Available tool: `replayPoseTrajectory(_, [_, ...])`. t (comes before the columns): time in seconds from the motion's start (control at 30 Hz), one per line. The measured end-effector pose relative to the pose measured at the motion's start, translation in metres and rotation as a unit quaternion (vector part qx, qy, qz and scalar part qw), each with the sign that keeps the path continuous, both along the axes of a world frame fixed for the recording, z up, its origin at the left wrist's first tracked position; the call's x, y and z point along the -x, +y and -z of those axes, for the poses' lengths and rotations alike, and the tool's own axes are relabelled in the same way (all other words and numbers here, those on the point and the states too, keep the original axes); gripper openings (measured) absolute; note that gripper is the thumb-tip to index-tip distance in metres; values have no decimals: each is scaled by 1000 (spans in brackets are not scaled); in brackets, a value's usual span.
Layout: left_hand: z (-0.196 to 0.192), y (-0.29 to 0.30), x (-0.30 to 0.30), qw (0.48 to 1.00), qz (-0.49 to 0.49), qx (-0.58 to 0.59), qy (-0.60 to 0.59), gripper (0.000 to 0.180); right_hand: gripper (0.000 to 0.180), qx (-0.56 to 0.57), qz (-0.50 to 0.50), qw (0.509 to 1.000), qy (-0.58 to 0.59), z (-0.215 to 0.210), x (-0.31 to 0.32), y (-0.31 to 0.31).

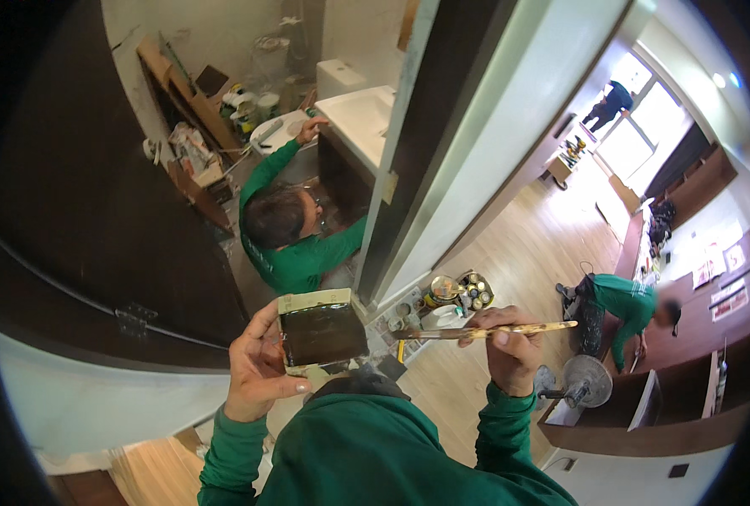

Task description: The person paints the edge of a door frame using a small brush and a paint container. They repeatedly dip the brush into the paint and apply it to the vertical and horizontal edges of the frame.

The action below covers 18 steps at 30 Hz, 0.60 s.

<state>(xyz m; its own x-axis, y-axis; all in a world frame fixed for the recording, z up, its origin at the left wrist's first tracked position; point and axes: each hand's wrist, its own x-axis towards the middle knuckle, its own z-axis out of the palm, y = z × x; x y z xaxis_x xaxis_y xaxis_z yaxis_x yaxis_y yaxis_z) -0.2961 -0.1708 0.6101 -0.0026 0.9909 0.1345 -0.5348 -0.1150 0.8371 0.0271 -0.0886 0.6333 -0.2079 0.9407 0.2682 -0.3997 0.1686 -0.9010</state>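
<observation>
My left hand (254, 364) grips a small square, pale-rimmed tub (314, 300) from its left side, with the thumb along the lower edge. Glossy dark brown liquid fills much of it. On the right, my right hand (511, 352) pinches a slender paintbrush (552, 326) with a stained, mottled handle. The brush lies almost level, its dark tip pointing left toward the tub and a little apart from it. Both hands are in front of a dark door frame (373, 240).
A dark door (122, 228) stands at left. Through the doorway, a person in green (295, 257) crouches beside a white sink (354, 110). Paint cans (467, 291) sit on the floor by the jamb. To the right are a fan (587, 381) and another person (628, 304) bending over brown shelving.
</observation>
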Motion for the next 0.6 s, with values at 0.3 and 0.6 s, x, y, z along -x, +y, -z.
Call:
replayPoseTrajectory(0.3, [31, -85, 39, 987, -141, 67, 35, 110, 25, 127, 54, 987, 78, 55, 21, 15])
replayPoseTrajectory(0.6, [53, -109, 89, 987, -126, 85, 49, 107, 37, -113, 198, 973, 49, 18, 53, 22])
